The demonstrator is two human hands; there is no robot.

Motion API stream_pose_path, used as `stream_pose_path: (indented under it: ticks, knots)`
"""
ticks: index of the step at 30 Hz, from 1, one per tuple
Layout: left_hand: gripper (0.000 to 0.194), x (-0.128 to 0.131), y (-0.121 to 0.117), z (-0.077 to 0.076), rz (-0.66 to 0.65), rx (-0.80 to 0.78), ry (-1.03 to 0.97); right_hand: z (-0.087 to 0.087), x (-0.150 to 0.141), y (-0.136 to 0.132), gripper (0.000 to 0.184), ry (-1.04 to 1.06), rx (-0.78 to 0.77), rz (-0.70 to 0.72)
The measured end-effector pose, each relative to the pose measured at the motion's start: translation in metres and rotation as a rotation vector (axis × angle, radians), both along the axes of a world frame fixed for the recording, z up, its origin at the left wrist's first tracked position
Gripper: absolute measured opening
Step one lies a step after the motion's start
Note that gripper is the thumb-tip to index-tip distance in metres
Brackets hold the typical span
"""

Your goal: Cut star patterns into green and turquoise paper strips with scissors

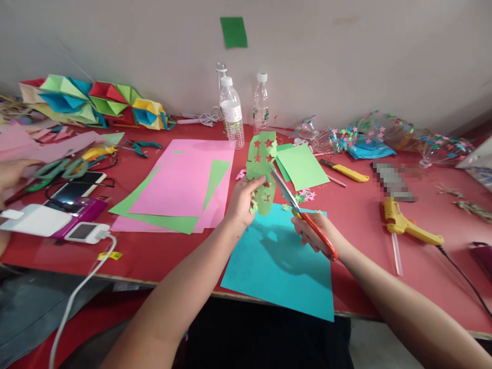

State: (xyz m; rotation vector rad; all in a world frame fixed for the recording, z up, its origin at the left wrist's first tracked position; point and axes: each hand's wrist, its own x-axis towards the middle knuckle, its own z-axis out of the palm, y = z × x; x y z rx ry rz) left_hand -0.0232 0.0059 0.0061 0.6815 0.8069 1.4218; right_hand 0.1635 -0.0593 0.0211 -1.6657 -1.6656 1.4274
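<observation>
My left hand (245, 197) is closed around the lower part of a light green paper (261, 146), which stands upright with several star-shaped holes in it. In my right hand (317, 233) is a pair of scissors (286, 192) with red handles. Their blades point up and left, with the tips beside the green paper's right edge; whether they touch it I cannot tell. A turquoise sheet (269, 277) lies flat beneath both hands, with faint outlines on its left side. Small paper stars (305, 196) are scattered at its top edge, partly hidden behind the scissors.
Pink sheets (169, 189) lie left. Light green squares (303, 166), a yellow cutter (349, 172) and a glue gun (407, 223) are right. Plastic bottles (232, 113) stand behind. A power strip (38, 220) sits far left, near another person's hand (15, 174).
</observation>
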Motion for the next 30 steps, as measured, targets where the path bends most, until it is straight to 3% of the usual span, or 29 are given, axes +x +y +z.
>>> stream_pose_path:
  ticks: [8, 13, 19, 30]
  knots:
    - [0.028, -0.005, -0.001, 0.006, 0.092, 0.139, 0.168, 0.004, 0.001, 0.0, 0.048, -0.037, -0.001, -0.001]
    - [0.027, -0.008, -0.001, 0.007, 0.059, 0.188, 0.241, 0.003, 0.003, 0.003, 0.048, -0.041, 0.005, 0.008]
    - [0.02, -0.016, 0.002, 0.012, 0.068, 0.132, 0.346, -0.002, 0.009, 0.008, 0.048, -0.04, -0.009, 0.058]
    - [0.018, -0.02, 0.005, 0.011, -0.033, 0.102, 0.34, 0.0, 0.016, 0.01, 0.042, -0.07, 0.019, 0.114]
